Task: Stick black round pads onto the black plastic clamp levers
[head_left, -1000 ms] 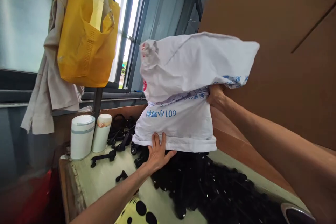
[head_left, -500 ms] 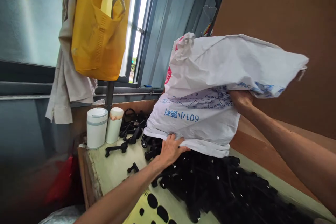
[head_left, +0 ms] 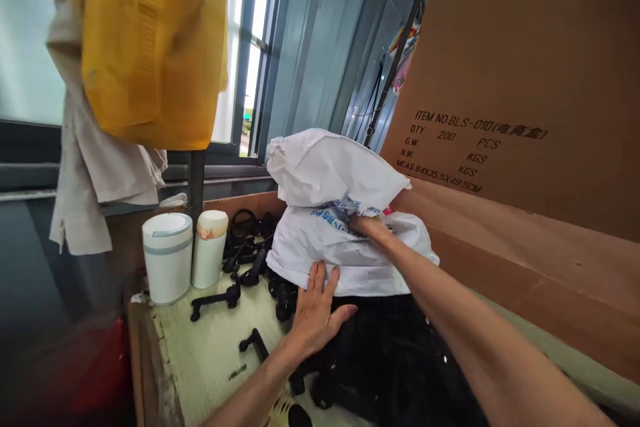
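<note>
sack: white woven sack (head_left: 320, 243), slumped on the pile of black parts (head_left: 380, 353) at the back of the worktop (head_left: 215, 340).
sack axis: roughly upright. Open hem faces down onto the parts. The closed end is folded over on top and flops left, towards the window.
left hand: left hand (head_left: 315, 310) is open and flat, palm down, fingers spread. Fingertips touch the sack's lower hem and the heel rests on the parts. It grips nothing.
right hand: right hand (head_left: 369, 225) reaches in from the right, pushed into the fold halfway up the sack. Its fingers are buried in cloth, so I can't tell whether they are closed on it.
key relation: the sack lies straight ahead of both hands. Left hand is at the low edge, right hand higher at the crease, so the two are stacked along the sack's long axis. The right hand sits deeper in; the left only touches the hem.
parts: heap runs from under the hem towards the camera. A few lie loose to the left.
around: two white canisters (head_left: 167, 257) left of the sack, near it but apart. A yellow bag (head_left: 155, 60) hangs above them. Printed carton (head_left: 500, 67) stands on the right.
</note>
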Tool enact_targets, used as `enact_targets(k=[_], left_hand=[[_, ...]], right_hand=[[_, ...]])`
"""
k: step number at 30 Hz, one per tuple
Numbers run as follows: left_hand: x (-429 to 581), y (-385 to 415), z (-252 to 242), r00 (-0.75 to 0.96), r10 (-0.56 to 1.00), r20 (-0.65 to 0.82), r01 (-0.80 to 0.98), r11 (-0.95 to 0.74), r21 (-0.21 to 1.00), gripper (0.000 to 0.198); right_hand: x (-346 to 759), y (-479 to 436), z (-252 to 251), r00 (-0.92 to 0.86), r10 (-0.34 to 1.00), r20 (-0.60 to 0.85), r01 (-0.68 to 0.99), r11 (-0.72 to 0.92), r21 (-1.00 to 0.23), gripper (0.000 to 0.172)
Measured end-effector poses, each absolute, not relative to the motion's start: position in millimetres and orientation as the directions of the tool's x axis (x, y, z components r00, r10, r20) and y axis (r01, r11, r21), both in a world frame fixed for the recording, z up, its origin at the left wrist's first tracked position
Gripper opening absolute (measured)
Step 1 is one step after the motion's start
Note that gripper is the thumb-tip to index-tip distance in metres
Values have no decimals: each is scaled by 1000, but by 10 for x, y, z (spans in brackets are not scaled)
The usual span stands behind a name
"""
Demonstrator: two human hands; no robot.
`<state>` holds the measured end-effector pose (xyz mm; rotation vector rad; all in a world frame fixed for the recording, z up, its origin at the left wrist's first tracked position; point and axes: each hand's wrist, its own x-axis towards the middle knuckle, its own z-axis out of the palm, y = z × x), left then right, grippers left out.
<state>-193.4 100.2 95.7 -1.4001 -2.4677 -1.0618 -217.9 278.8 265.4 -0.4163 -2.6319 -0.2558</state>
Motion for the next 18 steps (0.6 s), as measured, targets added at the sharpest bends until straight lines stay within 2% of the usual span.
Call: enact_targets(k=[4, 8, 11, 13, 15, 18], left_hand=[[-2022, 1001, 948, -523, 715, 464, 819, 272, 504, 66], [-2058, 953, 1004, -516, 713, 475, 814, 235, 531, 64], [-2027, 837, 1131, -545, 666, 510, 801, 234, 550, 57], [-1922, 685, 1237, -564, 631, 533, 795, 239, 558, 51], [-1699, 459, 1319, -533, 634, 560, 815, 207, 541, 42], [-1157, 15, 1308, -334, 788, 517, 865, 38, 501, 34]], right_hand=[[-1770, 2899, 2741, -872, 240, 427, 286, 957, 46, 30], [-983, 2605, 2695, -840, 231, 491, 253, 967, -22, 33], [-145, 2172, 2580, -848, 167, 504, 166, 985, -48, 34], [455, 1891, 2445, -900, 77, 429, 52, 996, -69, 30], [1012, 1672, 2251, -914, 116, 389, 89, 992, -87, 28], [1672, 1464, 1870, -880, 298, 370, 225, 947, -228, 24]])
